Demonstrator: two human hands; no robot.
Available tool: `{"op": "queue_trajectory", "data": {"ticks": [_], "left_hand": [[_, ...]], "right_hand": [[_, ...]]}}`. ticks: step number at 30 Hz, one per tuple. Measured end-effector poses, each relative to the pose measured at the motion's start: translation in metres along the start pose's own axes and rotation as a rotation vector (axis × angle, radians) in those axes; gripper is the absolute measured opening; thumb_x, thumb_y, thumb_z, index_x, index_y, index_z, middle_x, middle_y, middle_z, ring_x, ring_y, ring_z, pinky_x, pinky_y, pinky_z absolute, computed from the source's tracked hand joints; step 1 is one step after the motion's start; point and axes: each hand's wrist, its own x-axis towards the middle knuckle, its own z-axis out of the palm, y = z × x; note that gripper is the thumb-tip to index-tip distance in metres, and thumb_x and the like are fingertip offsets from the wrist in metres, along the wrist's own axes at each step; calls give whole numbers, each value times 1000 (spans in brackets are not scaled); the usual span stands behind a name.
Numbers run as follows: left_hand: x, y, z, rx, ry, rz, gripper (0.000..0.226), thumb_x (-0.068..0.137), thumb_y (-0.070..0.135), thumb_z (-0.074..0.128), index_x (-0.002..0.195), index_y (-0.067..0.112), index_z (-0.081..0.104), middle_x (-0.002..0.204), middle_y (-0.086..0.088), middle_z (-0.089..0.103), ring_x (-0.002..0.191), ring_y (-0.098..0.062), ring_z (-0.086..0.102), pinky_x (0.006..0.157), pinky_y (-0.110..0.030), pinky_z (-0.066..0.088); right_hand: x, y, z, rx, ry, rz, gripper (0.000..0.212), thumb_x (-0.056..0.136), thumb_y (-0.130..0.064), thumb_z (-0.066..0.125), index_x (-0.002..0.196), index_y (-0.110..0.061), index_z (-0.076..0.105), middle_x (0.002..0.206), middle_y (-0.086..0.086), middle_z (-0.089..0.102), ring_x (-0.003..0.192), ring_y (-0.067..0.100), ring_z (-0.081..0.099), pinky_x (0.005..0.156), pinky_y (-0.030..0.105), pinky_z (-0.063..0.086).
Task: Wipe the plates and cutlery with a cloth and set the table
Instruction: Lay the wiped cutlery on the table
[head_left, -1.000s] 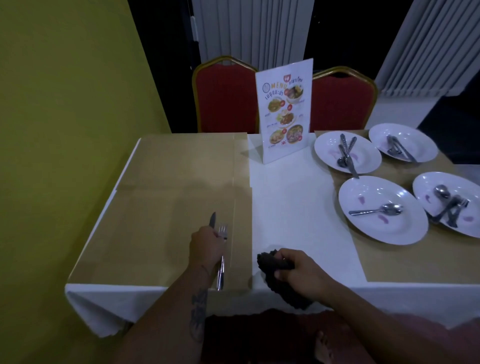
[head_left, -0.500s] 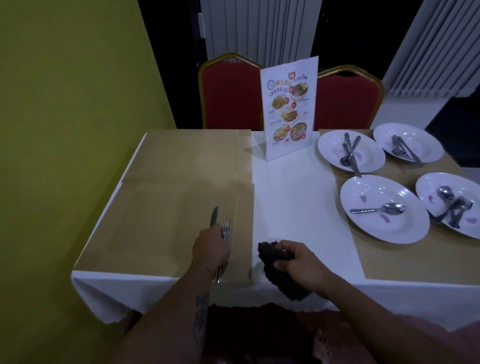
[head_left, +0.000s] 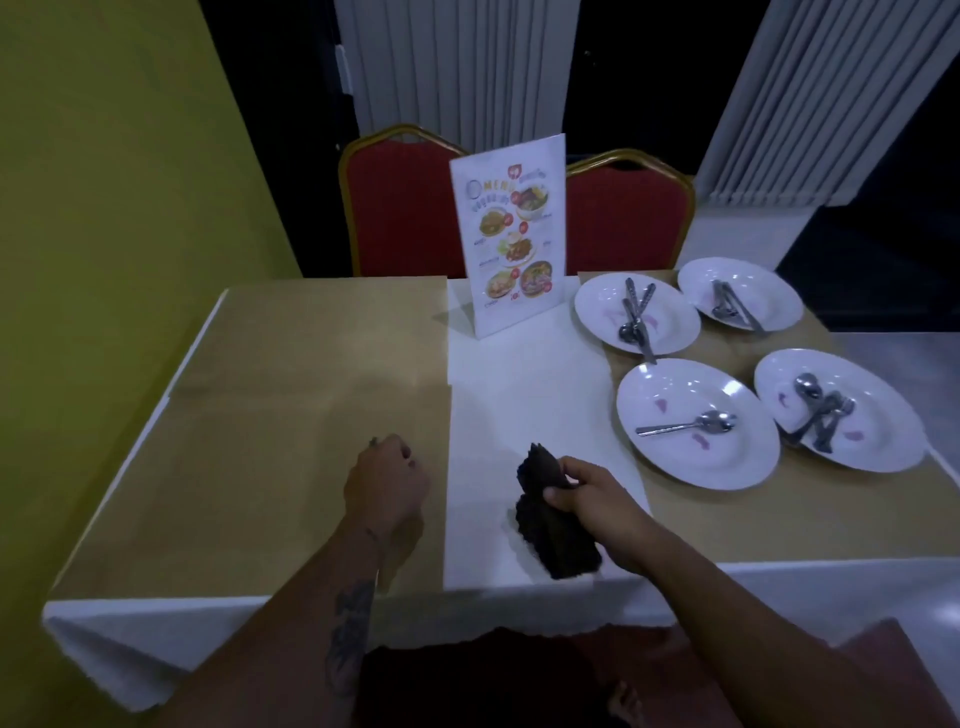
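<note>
At lower centre of the worktop (head_left: 291, 364), right grip (head_left: 597, 499) closed round dark cloth (head_left: 550, 540), left grip (head_left: 387, 483) curled beside it, cannot tell what it holds, four plates (head_left: 727, 462) with cutlery (head_left: 685, 427) at right

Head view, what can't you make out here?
Head view only:
Left hand: motion-blurred; whatever it may grip is hidden by the hand itself.
Back right plate: cutlery overlaps, too small to sort.
Menu: print too small.
Cloth: partly covered by the right hand.
</note>
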Motion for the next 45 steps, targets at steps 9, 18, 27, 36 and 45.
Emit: {"op": "queue_trajectory", "data": {"ticks": [9, 18, 27, 36, 45], "left_hand": [[1, 164, 74, -109, -278, 257, 25, 83, 23, 56, 106, 22, 66, 102, -4, 71, 89, -24, 67, 77, -29, 53], [-23, 266, 163, 202, -245, 520, 36, 85, 22, 54, 120, 19, 63, 120, -6, 53, 115, -26, 51, 91, -34, 47], [-30, 290, 186, 310, -150, 425, 28, 81, 26, 61, 107, 20, 68, 109, -1, 57, 100, -17, 52, 83, -26, 50], [-32, 291, 160, -436, -402, -11, 16, 76, 10, 73, 75, 25, 77, 82, 3, 73, 82, -19, 67, 72, -26, 52], [-39, 245, 92, -594, -664, 33, 17, 81, -4, 66, 70, 8, 71, 65, -10, 61, 61, -21, 53, 61, -29, 44]], "right_hand": [[9, 4, -135, 492, 91, 116, 25, 98, -15, 55, 122, -11, 63, 116, 14, 71, 105, 31, 69, 84, 38, 54], [18, 36, -254, 489, 196, 121, 32, 90, -1, 59, 122, -4, 65, 112, 20, 74, 105, 37, 70, 90, 43, 55], [24, 47, -305, 470, 191, 112, 35, 92, 6, 50, 119, -10, 65, 117, 21, 70, 108, 33, 68, 84, 38, 53], [35, 31, -267, 649, 118, 90, 31, 99, 0, 49, 126, -13, 59, 114, 21, 70, 109, 39, 66, 91, 46, 55], [39, -24, -193, 485, 309, -81, 26, 91, 6, 60, 98, -16, 70, 85, 6, 74, 73, 15, 70, 57, 22, 53]]}}
